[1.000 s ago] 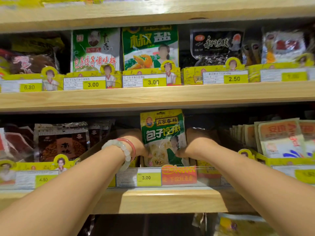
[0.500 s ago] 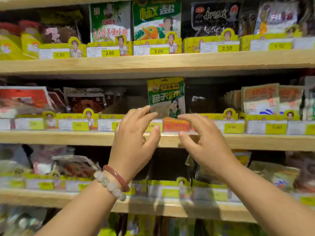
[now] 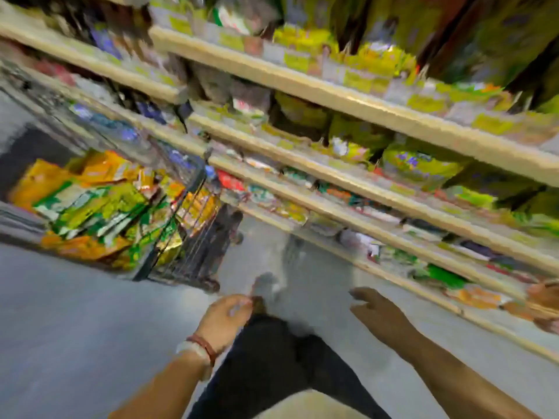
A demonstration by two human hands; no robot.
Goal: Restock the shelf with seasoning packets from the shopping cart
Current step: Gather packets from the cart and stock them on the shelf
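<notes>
The view is heavily blurred and tilted. A wire shopping cart (image 3: 193, 225) stands at the left, filled with several green, yellow and orange seasoning packets (image 3: 99, 207). Wooden shelves (image 3: 348, 176) run diagonally across the right, stocked with packets. My left hand (image 3: 227, 319), with bracelets at the wrist, hangs low over the floor with loosely curled fingers and holds nothing. My right hand (image 3: 378, 316) is spread with fingers extended, empty, in front of the lowest shelf.
Grey floor (image 3: 75, 328) stretches between me and the cart. My dark trouser leg (image 3: 272, 358) and a shoe are below the hands. Another person's hand (image 3: 544, 294) shows at the right edge by the bottom shelf.
Both hands have left the green packet on the shelf and dropped down empty. My head has swung down and left, bringing the cart and floor into view.
</notes>
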